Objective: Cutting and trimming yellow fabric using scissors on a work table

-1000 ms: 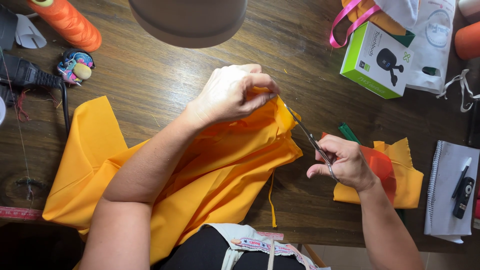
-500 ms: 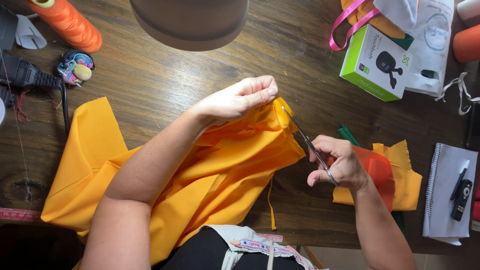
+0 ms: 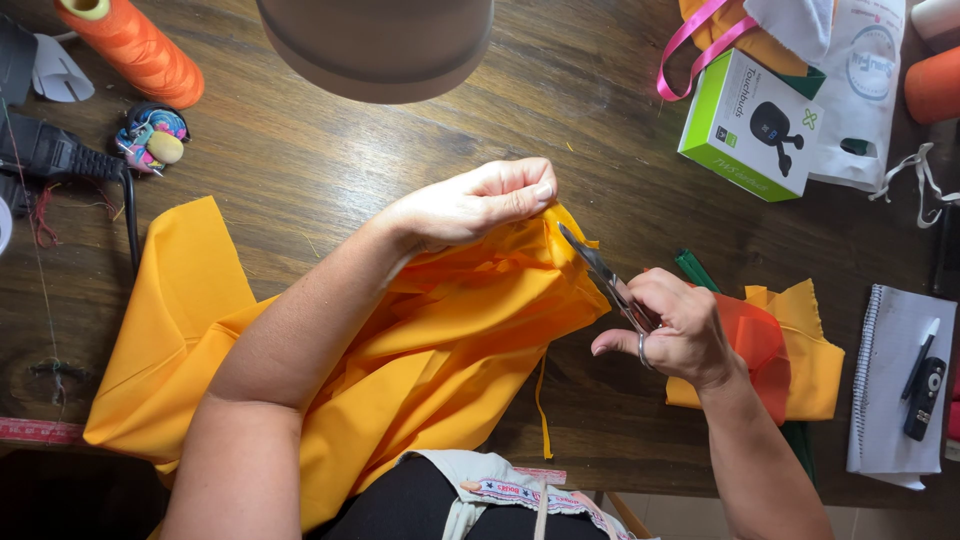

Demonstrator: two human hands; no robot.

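Pinching a raised fold of the orange fabric between thumb and fingertips, the left hand lifts it above the wooden table. The right hand is closed around the scissors, whose blades meet the fabric's top edge. A green box lies well apart.

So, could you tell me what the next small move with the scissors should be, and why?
Probably close the scissors for one short snip: their tips meet the orange fabric edge that the left hand pinches taut, and the right hand grips the handles.
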